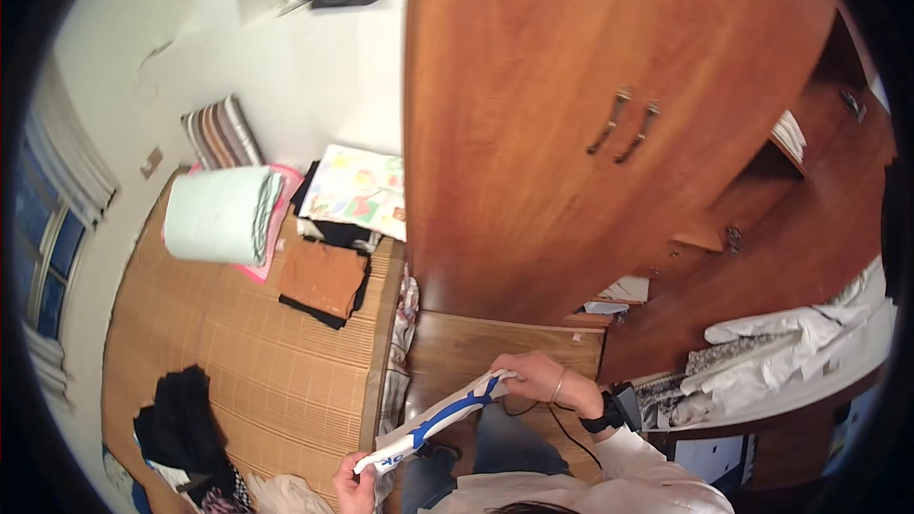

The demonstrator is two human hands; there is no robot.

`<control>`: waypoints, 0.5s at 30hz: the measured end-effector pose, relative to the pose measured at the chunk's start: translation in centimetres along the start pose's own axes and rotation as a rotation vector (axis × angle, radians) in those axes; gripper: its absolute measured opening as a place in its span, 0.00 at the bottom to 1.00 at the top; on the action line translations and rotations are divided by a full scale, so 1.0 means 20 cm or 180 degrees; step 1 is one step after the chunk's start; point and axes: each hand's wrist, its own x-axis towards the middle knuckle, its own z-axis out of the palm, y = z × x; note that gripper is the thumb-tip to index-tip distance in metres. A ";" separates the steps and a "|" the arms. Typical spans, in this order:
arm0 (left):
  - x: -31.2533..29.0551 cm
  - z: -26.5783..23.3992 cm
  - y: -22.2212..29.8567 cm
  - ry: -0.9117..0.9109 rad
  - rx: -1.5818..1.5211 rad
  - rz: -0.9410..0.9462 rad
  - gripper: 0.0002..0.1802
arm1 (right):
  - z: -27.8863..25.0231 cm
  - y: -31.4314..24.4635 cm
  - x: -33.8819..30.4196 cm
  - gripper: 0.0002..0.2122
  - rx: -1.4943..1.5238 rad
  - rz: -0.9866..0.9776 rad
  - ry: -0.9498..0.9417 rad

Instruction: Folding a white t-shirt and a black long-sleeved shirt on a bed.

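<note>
A white piece of cloth with blue printing [453, 411] is stretched between my two hands, running slantwise in front of my legs; I cannot tell what kind of garment or bag it is. My right hand [535, 377], with a bracelet and a black band at the wrist, pinches its upper right end. At the lower left end, my left hand [355, 488] grips the other corner between thumb and fingers. A dark cord [576, 440] hangs below my right wrist.
To the left is a bed with a bamboo mat [286, 362], bearing folded brown clothes [324, 276], a pale green quilt [217, 214], a striped cushion [222, 133] and dark clothes [186, 428]. A wooden wardrobe [533, 181] stands ahead. White clothes [790, 352] lie at right.
</note>
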 end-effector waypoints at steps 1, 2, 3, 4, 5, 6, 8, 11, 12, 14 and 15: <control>-0.02 0.05 0.06 -0.0157 0.0063 0.0086 0.12 | -0.04 0.02 -0.07 0.10 -0.0044 -0.0034 0.0132; -0.05 0.10 0.09 -0.0267 0.0101 0.0158 0.13 | -0.08 0.05 -0.13 0.10 -0.0099 -0.0092 0.0215; -0.04 0.12 0.06 -0.0238 0.0098 0.0152 0.13 | -0.12 0.06 -0.18 0.10 -0.0094 -0.0110 0.0192; 0.02 0.13 -0.01 -0.0205 0.0410 0.0365 0.12 | -0.16 0.05 -0.23 0.11 -0.0136 -0.0020 0.0342; 0.04 0.16 -0.11 -0.0146 0.0688 0.0530 0.11 | -0.20 0.06 -0.30 0.12 -0.0197 0.0076 0.0434; 0.07 0.23 -0.13 -0.0170 0.0797 0.0733 0.11 | -0.24 0.08 -0.37 0.12 -0.0197 0.0028 0.0254; 0.09 0.34 -0.11 -0.0400 0.1003 0.0877 0.10 | -0.28 0.14 -0.46 0.11 -0.0258 0.0277 0.0590; 0.08 0.54 -0.06 -0.0727 0.0993 0.1282 0.11 | -0.34 0.24 -0.59 0.10 -0.0208 0.0336 0.0862; 0.06 0.55 0.00 -0.0809 0.1143 0.0640 0.11 | -0.35 0.26 -0.57 0.10 -0.0189 0.0239 0.0704; 0.05 0.53 -0.09 -0.0690 0.0858 0.0871 0.10 | -0.35 0.30 -0.54 0.10 -0.0118 0.0514 0.0471; 0.01 0.50 -0.11 -0.0561 0.0839 0.0824 0.10 | -0.34 0.33 -0.50 0.10 -0.0202 0.0212 0.0436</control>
